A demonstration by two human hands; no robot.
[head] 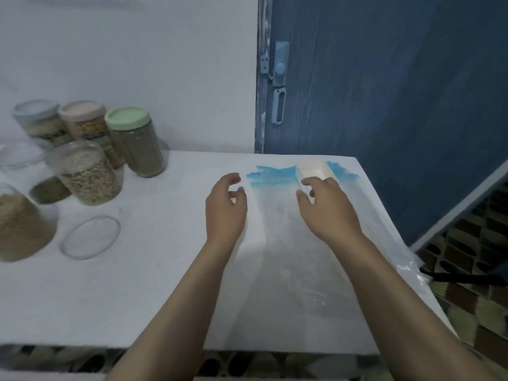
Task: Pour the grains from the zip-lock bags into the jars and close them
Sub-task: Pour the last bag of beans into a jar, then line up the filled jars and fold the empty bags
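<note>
A white table [154, 284] filled most of the view, set against a white wall and a blue door [384, 105]. On its right half lay a pile of clear, flattened zip-lock bags [277, 243] with blue seal strips at the far end; they looked empty, so the pouring appeared largely done. A small cream-coloured block [313, 169] rested on the far end of the bags.

At the far left stood a group of jars. Three at the back wore lids: a white-lidded jar [41, 122], a pink-lidded jar [88, 127] and a green-lidded jar [137, 141], each holding grain. In front, an open jar of pale grain [88, 174] had no lid. Another grain-filled jar [22, 226] at the left edge was partly cut off, and whether it was lidded could not be told. A clear round lid [90, 237] lay flat on the table near them, so closing seemingly remained.

Both hands hovered over the bags' sealed end. The left hand [225, 207] was loosely curled, holding nothing. The right hand [324, 207] was likewise relaxed, gripping nothing, just beside the block.
</note>
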